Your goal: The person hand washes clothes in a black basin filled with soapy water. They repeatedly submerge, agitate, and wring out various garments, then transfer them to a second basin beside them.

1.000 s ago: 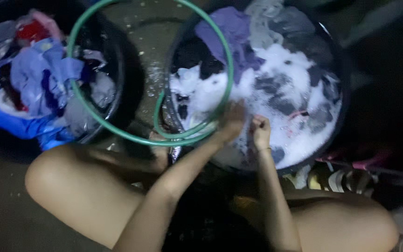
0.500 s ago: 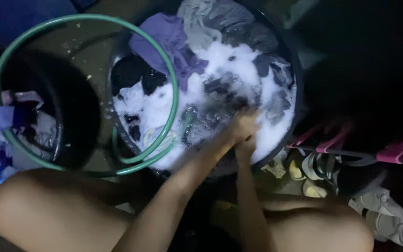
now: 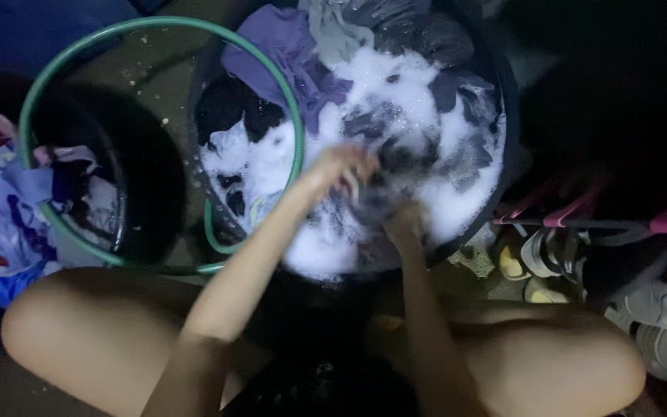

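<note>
Both hands are down in the suds of the dark basin: the left hand is curled around a dark wet cloth near the basin's front, and the right hand is clenched on the same cloth just beside it. A green hose loops over the basin's left rim, and a second tub of clothes stands further left.
</note>
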